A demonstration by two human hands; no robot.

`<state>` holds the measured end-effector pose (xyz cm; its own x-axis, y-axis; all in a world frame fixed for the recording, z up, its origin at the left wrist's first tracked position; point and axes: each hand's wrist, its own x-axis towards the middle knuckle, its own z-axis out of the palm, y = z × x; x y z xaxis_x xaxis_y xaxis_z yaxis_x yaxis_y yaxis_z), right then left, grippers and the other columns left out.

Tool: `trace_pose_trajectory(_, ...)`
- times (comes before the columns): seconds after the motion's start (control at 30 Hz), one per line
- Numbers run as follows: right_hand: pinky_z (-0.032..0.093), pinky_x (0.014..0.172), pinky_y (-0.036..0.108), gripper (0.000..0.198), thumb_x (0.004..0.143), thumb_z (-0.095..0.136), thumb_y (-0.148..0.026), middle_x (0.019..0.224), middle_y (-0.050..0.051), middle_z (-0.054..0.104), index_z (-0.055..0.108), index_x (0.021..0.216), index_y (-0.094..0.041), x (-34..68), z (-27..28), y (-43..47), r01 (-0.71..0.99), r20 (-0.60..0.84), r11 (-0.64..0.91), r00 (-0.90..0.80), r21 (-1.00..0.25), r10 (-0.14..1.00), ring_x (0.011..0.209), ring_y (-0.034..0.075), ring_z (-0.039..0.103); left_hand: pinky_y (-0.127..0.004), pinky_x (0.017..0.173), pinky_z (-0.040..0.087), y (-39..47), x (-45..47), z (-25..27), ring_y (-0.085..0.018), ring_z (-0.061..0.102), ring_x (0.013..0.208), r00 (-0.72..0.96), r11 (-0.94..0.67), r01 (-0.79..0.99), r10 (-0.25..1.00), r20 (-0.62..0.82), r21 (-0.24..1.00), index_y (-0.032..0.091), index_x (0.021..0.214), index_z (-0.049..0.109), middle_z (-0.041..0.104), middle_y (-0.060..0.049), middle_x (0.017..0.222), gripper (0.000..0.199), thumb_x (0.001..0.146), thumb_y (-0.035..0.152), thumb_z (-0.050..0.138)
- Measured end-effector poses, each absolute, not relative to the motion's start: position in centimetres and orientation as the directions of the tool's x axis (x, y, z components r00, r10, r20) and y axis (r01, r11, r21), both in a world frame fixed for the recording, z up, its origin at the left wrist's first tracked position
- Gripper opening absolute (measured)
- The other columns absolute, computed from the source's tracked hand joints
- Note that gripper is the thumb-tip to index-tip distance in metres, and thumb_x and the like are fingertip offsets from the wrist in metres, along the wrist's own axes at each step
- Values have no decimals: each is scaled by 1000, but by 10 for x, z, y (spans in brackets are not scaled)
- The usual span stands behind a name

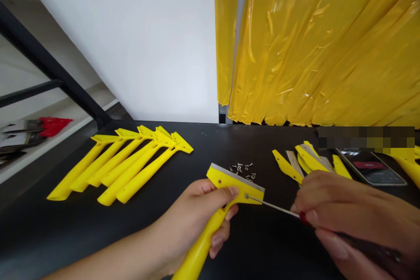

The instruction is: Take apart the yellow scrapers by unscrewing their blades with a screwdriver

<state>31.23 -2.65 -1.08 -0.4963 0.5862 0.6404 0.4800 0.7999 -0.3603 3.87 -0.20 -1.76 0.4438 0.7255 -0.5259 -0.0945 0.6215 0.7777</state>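
My left hand (210,210) is closed around the neck of a yellow scraper (201,245), thumb pressed on its head. A metal blade (238,176) runs along the head's far edge. My right hand (357,214) grips a screwdriver (278,208) with a dark red handle. The screwdriver's tip meets a screw (246,196) in the right hole of the head; the left hole looks dark. Just beyond the scraper lie several small loose screws (241,168). Behind my right hand are loose yellow head plates (284,164) and metal blades (294,162).
Several yellow scraper handles (131,162) lie in a row at the left of the black table (42,236). A phone (370,166) rests at the right. Yellow plastic sheeting (321,43) and a white panel (157,43) stand behind; a shelf (65,140) is at the far left.
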Motion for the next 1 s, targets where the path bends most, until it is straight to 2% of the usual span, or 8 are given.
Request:
trace_pose_trajectory(0.1, 65, 96, 44, 30, 93, 74, -17, 102, 2, 81, 66, 121, -25, 317, -13, -28, 442, 632, 847, -575, -295, 520, 95, 24, 79, -16, 35, 37, -3, 40, -16, -9, 40, 34, 440, 610, -92, 734, -517, 787, 20, 66, 60, 46, 4, 39, 41, 100, 43, 63)
trace_pose_trajectory(0.27, 60, 110, 47, 30, 92, 72, -11, 114, 2, 81, 69, 120, -24, 328, -22, -35, 532, 572, 826, -624, -188, 532, 107, 25, 78, -16, 36, 38, -4, 39, -18, -8, 39, 35, 435, 581, -66, 748, -500, 811, 21, 68, 59, 45, 5, 40, 41, 100, 45, 63)
trace_pose_trajectory(0.43, 59, 107, 38, 16, 97, 62, -10, 105, -1, 81, 72, 96, -23, 323, -21, -28, 405, 635, 913, -694, -45, 340, 94, 18, 77, -17, 37, 38, -4, 38, -20, -8, 38, 34, 437, 541, -13, 759, -482, 841, 21, 67, 57, 49, 5, 41, 43, 98, 49, 66)
trace_pose_trajectory(0.53, 59, 106, 33, 18, 93, 69, -10, 102, -8, 81, 64, 86, -26, 316, -12, -28, 448, 623, 892, -680, -64, 386, 87, 13, 76, -19, 38, 36, -5, 39, -15, -9, 40, 35, 433, 488, 108, 761, -483, 866, 23, 67, 54, 49, 6, 42, 44, 95, 54, 66)
trace_pose_trajectory(0.63, 56, 112, 34, 21, 90, 73, -11, 104, -12, 81, 61, 91, -29, 313, -4, -32, 522, 629, 852, -648, -43, 429, 90, 12, 78, -21, 42, 30, -7, 38, -11, -8, 40, 37, 421, 402, 257, 772, -476, 879, 24, 64, 50, 48, 6, 43, 47, 95, 57, 65)
trace_pose_trajectory(0.77, 63, 98, 41, 29, 89, 70, -9, 106, -8, 83, 65, 109, -29, 316, -4, -33, 486, 525, 871, -760, 65, 384, 89, 20, 80, -23, 46, 30, -5, 34, -8, -10, 41, 41, 363, 298, 361, 828, -428, 884, 24, 64, 51, 50, 6, 45, 49, 99, 57, 59)
trace_pose_trajectory(0.83, 64, 92, 42, 31, 93, 69, -11, 105, -3, 84, 65, 120, -25, 315, -5, -32, 523, 503, 850, -753, 65, 425, 89, 22, 80, -24, 48, 32, -1, 32, -7, -11, 42, 42, 338, 257, 390, 854, -397, 884, 24, 61, 50, 51, 4, 45, 52, 100, 56, 57)
trace_pose_trajectory(1.0, 55, 76, 40, 12, 104, 62, -15, 93, 3, 80, 58, 113, -22, 297, -2, -29, 670, 592, 742, -603, 11, 535, 80, 22, 76, -25, 49, 32, 6, 30, -7, -11, 42, 41, 303, 234, 400, 879, -368, 886, 24, 60, 50, 50, 4, 44, 52, 101, 56, 56)
